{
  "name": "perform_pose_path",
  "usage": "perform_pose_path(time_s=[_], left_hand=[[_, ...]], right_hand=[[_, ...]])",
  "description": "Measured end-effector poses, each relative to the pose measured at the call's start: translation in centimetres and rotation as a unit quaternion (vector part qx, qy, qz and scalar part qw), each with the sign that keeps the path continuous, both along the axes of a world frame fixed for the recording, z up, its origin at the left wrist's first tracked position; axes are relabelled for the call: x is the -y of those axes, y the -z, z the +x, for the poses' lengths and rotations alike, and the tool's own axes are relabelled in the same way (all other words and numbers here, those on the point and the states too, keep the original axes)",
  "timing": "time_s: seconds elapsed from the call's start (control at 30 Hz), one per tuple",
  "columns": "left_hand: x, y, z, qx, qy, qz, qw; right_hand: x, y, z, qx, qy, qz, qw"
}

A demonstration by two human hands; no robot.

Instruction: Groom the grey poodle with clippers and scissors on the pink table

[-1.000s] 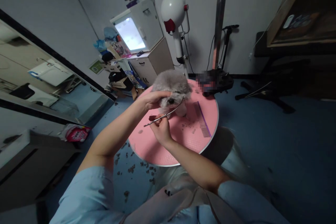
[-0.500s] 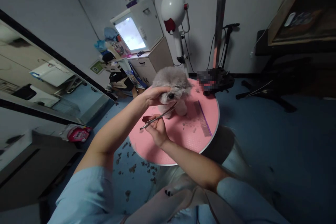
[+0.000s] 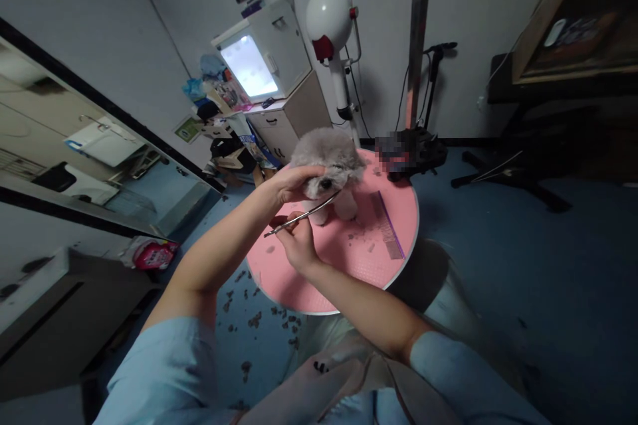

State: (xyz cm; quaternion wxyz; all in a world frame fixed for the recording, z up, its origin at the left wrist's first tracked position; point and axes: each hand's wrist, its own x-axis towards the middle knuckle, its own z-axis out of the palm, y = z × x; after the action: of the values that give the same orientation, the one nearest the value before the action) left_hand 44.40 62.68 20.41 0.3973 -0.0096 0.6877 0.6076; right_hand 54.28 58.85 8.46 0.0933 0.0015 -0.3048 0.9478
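A fluffy grey dog [image 3: 326,146] faces me on the round pink grooming table [image 3: 343,289]. My left hand [image 3: 296,182] is closed around the side of its muzzle, thumb across the top near the eyes; the fingers under the jaw are partly hidden. In my right hand [image 3: 298,239] I hold long, slightly curved scissors [image 3: 312,211], their blades together and running up under the dog's chin. A steel comb with a purple spine [image 3: 389,226] lies on the table to the right, beside small tufts of cut fur [image 3: 359,237].
A metal grooming arm [image 3: 419,33] rises behind the table. A white dryer on a stand [image 3: 329,16] and a lit cabinet [image 3: 249,66] stand at the back. Fur clumps [image 3: 254,320] litter the blue floor at left. A dark-framed glass partition [image 3: 114,106] is on the left.
My right hand has raised the scissors slightly, and their blades have come together under the chin. My left hand keeps its hold on the muzzle. The view has shifted slightly.
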Motion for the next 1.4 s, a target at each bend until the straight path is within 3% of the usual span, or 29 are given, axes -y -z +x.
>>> perform_pose_path(time_s=[0.7,1.4], left_hand=[[1.1,0.4,0.2,-0.003,0.01,0.025,1.0],[1.6,1.0,0.5,-0.003,0.002,0.058,0.998]], right_hand=[[-2.0,2.6,2.0,0.017,-0.045,0.085,0.995],[-2.6,3.5,2.6,0.019,-0.032,0.118,0.992]])
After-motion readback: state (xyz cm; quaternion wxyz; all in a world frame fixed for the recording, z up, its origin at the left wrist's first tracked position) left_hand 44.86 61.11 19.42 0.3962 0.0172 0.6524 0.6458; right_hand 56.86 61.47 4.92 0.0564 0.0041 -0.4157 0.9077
